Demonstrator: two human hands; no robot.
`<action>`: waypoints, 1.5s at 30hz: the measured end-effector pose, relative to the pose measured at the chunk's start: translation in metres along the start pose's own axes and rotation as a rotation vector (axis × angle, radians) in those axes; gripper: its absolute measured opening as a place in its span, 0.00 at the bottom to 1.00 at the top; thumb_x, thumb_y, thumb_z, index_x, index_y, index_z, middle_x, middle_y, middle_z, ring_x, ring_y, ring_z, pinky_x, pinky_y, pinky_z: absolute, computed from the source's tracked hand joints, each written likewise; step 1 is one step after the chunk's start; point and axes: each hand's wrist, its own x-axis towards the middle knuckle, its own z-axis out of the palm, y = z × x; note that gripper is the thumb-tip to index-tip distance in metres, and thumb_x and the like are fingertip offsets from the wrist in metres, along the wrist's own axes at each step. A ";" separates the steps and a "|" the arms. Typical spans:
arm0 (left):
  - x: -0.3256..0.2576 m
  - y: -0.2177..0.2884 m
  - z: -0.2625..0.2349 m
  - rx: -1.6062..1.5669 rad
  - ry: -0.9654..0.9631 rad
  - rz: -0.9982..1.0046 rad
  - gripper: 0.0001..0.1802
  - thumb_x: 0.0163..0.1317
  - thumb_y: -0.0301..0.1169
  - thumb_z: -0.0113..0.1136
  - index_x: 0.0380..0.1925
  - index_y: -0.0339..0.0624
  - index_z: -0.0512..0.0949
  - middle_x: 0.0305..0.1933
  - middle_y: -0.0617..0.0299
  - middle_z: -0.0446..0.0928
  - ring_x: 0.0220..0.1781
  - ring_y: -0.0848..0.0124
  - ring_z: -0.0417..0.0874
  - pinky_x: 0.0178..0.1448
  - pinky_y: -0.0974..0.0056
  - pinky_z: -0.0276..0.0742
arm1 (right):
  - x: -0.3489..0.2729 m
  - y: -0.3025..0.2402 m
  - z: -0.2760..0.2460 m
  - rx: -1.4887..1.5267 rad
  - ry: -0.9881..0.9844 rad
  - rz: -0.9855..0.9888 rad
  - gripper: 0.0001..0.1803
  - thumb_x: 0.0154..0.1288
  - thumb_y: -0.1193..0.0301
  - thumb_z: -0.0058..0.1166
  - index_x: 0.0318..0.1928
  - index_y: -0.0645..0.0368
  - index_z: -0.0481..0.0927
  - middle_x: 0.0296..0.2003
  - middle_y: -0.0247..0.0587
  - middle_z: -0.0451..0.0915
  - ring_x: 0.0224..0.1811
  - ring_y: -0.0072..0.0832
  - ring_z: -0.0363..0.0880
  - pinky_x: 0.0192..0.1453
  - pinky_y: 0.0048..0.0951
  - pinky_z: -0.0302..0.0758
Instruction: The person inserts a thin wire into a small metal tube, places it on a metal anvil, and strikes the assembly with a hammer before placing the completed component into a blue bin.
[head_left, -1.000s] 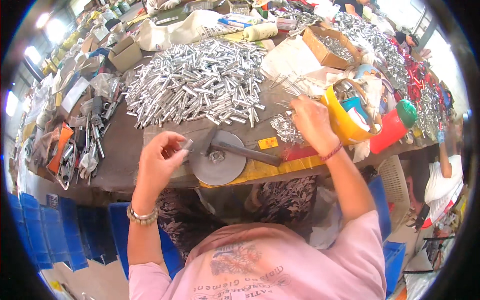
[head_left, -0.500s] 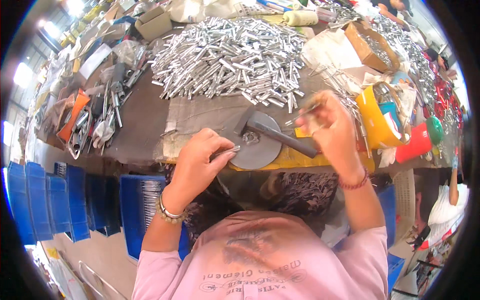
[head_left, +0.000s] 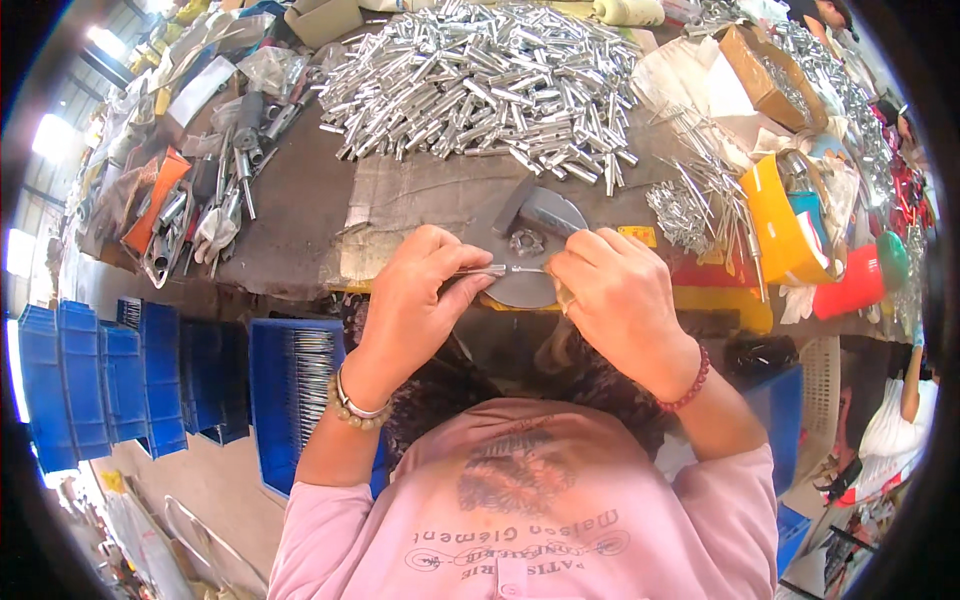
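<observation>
My left hand (head_left: pixel 415 300) pinches a short silver metal tube (head_left: pixel 494 270) between thumb and fingers, its end toward the right. Facing that end is the tip of a thin metal rod (head_left: pixel 530 270), gripped in my right hand (head_left: pixel 620 305). The two ends are very close; I cannot tell whether they touch. Below and behind them lies a round grey plate (head_left: pixel 522 292), with a hammer (head_left: pixel 540 210) resting across it and a small nut-like metal piece (head_left: pixel 526 242) on top. The hammer's handle is partly behind my right hand.
A big heap of silver tubes (head_left: pixel 480 90) covers the far bench. At the right are small metal parts (head_left: pixel 678 215), thin rods (head_left: pixel 705 185), a yellow container (head_left: pixel 780 225) and a red cup (head_left: pixel 840 290). Tools (head_left: pixel 240 165) crowd the left; blue bins (head_left: pixel 275 400) stand below the edge.
My right hand has come down and left from beside the small parts, bringing the rod to the tube. My left hand has shifted slightly up and right. The view has tilted a little.
</observation>
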 end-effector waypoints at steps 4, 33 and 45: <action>-0.001 -0.001 0.002 0.025 0.041 0.028 0.12 0.62 0.23 0.78 0.46 0.38 0.90 0.44 0.56 0.83 0.48 0.59 0.85 0.52 0.60 0.81 | -0.001 0.003 0.004 -0.029 0.022 -0.012 0.03 0.61 0.76 0.65 0.36 0.55 0.86 0.37 0.38 0.80 0.44 0.39 0.83 0.50 0.43 0.81; 0.002 -0.002 0.006 -0.142 -0.007 -0.030 0.09 0.61 0.17 0.75 0.41 0.37 0.89 0.40 0.60 0.79 0.44 0.66 0.81 0.48 0.64 0.77 | 0.001 0.018 0.014 0.193 0.047 -0.018 0.02 0.64 0.73 0.63 0.35 0.51 0.86 0.38 0.37 0.79 0.47 0.39 0.83 0.52 0.43 0.81; -0.001 0.000 0.008 -0.069 0.028 -0.009 0.11 0.61 0.17 0.76 0.43 0.37 0.89 0.40 0.58 0.79 0.43 0.65 0.82 0.47 0.63 0.77 | -0.002 0.117 -0.026 -0.274 -0.059 0.374 0.06 0.64 0.73 0.66 0.40 0.57 0.90 0.42 0.46 0.85 0.51 0.47 0.88 0.57 0.47 0.83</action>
